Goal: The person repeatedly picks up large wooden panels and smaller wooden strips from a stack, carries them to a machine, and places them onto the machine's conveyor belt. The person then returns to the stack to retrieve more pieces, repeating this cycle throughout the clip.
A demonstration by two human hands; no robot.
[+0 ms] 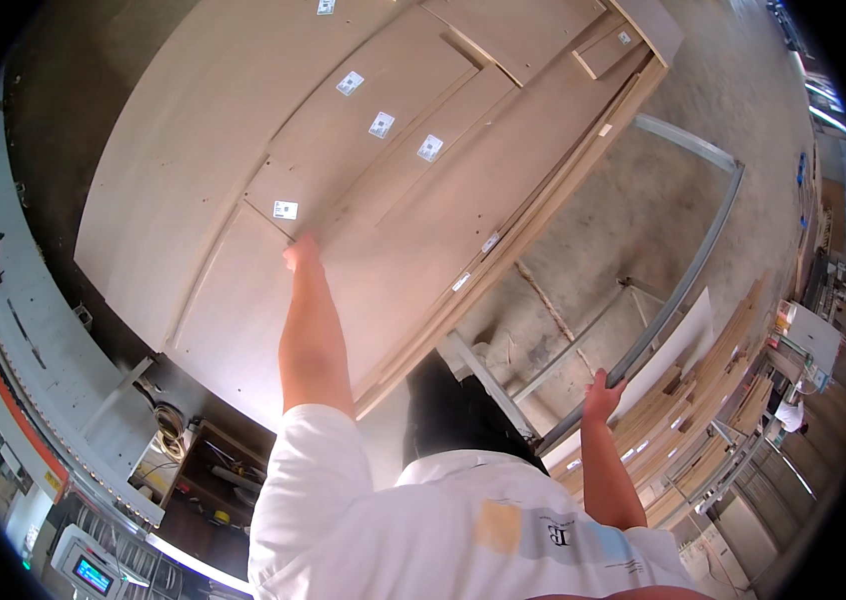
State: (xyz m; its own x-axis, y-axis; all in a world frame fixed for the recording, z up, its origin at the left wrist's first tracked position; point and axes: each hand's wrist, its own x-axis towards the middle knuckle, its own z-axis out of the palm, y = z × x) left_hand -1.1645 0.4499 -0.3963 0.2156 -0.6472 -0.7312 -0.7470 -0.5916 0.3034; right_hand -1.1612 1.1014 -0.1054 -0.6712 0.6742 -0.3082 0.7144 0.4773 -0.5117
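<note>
Brown boards (343, 150) of several sizes lie flat in a broad stack in front of me. Small white labels (286, 210) are stuck on some of them. My left hand (300, 252) reaches out over the stack, closed, at a short dark seam between two boards; whatever its fingers grip is hidden. On my right side, my right hand (601, 395) is wrapped round the grey metal rail (665, 305) of a cart-like frame. The rail bends at a corner farther out.
A long machine (43, 330) with a red-orange strip runs along the left. An open brown cabinet (208, 495) with tools stands near my left side, above a small lit screen (93, 573). Stacked wood strips (688, 420) lie at the right. Concrete floor (583, 240) shows through the frame.
</note>
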